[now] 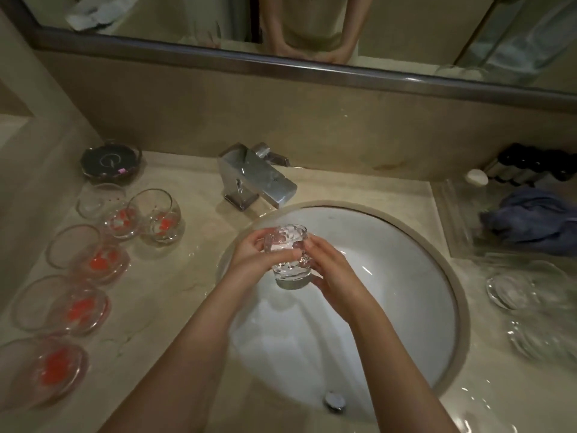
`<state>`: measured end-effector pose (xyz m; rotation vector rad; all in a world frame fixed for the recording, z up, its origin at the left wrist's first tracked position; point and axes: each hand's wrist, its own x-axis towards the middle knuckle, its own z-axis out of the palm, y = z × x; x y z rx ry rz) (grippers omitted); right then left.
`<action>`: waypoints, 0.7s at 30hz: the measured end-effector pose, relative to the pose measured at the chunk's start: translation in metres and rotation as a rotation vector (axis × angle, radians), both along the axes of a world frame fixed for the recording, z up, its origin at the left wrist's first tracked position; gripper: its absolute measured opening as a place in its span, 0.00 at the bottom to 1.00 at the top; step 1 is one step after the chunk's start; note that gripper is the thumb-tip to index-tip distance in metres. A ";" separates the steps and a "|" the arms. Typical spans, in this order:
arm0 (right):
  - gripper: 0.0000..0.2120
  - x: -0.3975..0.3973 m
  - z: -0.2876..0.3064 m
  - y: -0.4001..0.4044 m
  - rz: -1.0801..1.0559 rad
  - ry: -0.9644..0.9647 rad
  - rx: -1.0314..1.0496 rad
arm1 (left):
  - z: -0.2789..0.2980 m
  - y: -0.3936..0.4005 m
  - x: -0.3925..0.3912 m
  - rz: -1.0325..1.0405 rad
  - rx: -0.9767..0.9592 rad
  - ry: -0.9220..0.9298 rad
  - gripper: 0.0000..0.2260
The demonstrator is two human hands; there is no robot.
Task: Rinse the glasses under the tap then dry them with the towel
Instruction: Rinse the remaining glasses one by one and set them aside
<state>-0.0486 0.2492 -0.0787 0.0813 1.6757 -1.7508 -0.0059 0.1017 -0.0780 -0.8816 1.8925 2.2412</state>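
Observation:
A clear glass (288, 256) is held over the white sink basin (390, 276), just below the spout of the chrome tap (256, 179). Water fills the glass and bubbles at its rim. My left hand (253, 256) grips it from the left and my right hand (327, 276) grips it from the right. Several glasses with red marks (160, 220) lie on the counter to the left. A blue towel (534, 220) is bunched on a glass tray at the right.
More clear glasses (512, 289) stand on the counter right of the basin. A dark round dish (109, 162) sits at the back left. Black-capped bottles (530, 164) line the back right wall. The mirror (312, 26) runs above.

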 end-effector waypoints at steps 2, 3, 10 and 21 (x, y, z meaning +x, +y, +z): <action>0.17 0.004 0.003 0.007 0.005 0.000 0.082 | 0.000 0.006 0.005 -0.030 0.049 -0.079 0.22; 0.19 0.006 0.006 0.010 0.022 -0.014 0.140 | -0.001 0.009 0.006 -0.049 0.066 -0.141 0.18; 0.31 0.017 0.006 0.043 0.049 -0.287 0.405 | -0.007 0.041 0.011 -0.309 0.234 -0.549 0.25; 0.35 0.032 0.006 0.093 -0.045 -0.311 0.374 | -0.007 0.080 0.010 -0.405 0.192 -0.566 0.28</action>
